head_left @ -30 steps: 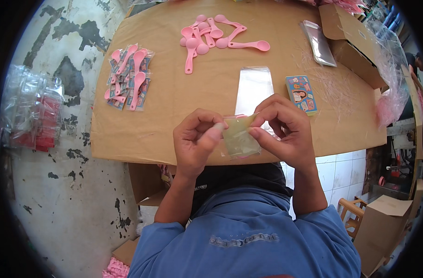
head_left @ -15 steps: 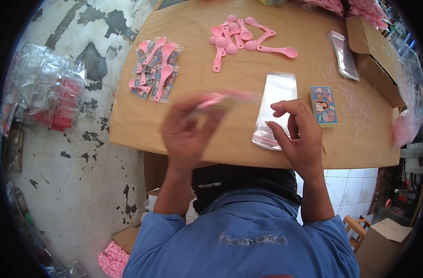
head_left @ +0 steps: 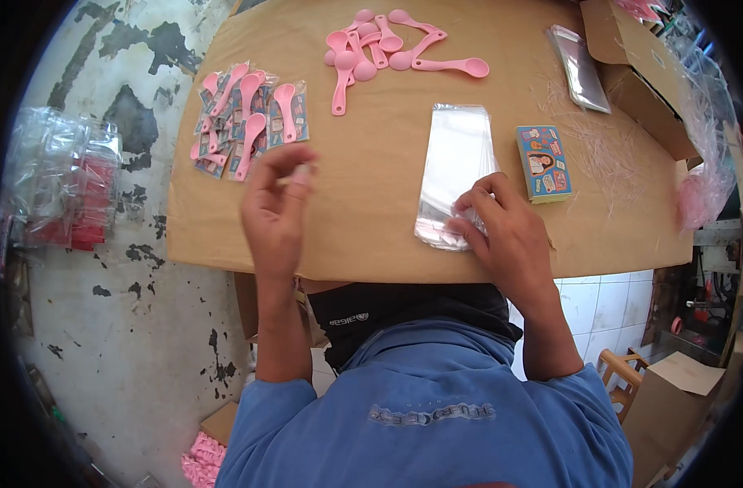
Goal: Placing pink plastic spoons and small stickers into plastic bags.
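Observation:
My left hand (head_left: 275, 207) is half curled and holds nothing that shows, just right of a pile of pink measuring spoons in clear bags with printed cards (head_left: 254, 130). One bagged spoon (head_left: 286, 110) lies at that pile's right edge. The fingertips of my right hand (head_left: 506, 232) touch the lower right part of a stack of clear plastic bags (head_left: 453, 154), thumb and forefinger apart. Right of the stack sits a block of blue printed cards (head_left: 542, 163). Loose pink measuring spoons (head_left: 375, 45) lie heaped farther back.
A brown cardboard box (head_left: 640, 81) stands at the table's right, beside another pack of clear bags (head_left: 579, 69). Thin pink strands (head_left: 611, 163) are scattered near it. More bagged goods (head_left: 63, 179) lie off the table at left.
The bagged spoon has left my left hand and now lies on the pile's right side. My right hand has come down onto the clear bags. The view has shifted slightly.

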The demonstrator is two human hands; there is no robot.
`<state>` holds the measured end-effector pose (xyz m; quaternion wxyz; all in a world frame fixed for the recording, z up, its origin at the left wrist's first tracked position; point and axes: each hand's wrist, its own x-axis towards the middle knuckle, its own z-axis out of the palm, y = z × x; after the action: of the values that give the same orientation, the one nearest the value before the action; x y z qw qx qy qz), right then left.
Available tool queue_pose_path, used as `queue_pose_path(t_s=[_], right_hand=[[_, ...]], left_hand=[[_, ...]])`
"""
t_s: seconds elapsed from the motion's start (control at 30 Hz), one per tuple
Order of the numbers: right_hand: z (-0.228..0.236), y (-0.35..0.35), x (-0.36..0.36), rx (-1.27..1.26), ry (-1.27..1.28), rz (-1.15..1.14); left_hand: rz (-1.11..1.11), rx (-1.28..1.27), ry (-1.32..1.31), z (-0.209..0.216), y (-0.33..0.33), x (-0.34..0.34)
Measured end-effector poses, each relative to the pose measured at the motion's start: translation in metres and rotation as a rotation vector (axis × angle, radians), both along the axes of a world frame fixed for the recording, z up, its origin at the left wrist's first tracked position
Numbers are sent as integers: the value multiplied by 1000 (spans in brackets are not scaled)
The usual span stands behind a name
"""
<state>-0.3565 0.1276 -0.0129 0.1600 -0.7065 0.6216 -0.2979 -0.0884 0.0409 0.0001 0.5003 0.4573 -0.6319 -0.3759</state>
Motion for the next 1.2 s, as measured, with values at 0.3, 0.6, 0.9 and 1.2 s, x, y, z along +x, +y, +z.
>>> queue_pose_path(t_s=[0.3,0.6,0.9,1.2], right_hand=[[4,-5,6,-305,-138,-56],[27,4,-6,-203,-244,217],[8,-4,-84,4,-141,-557],[-9,-16,-98,73,-744,-436]], left_hand=[[-332,403,-21,-7,23,-46],[-524,501,207,-5,26,-67],[-327,678,643,-4,25,-77],[-305,520,784,-20,27,-93]])
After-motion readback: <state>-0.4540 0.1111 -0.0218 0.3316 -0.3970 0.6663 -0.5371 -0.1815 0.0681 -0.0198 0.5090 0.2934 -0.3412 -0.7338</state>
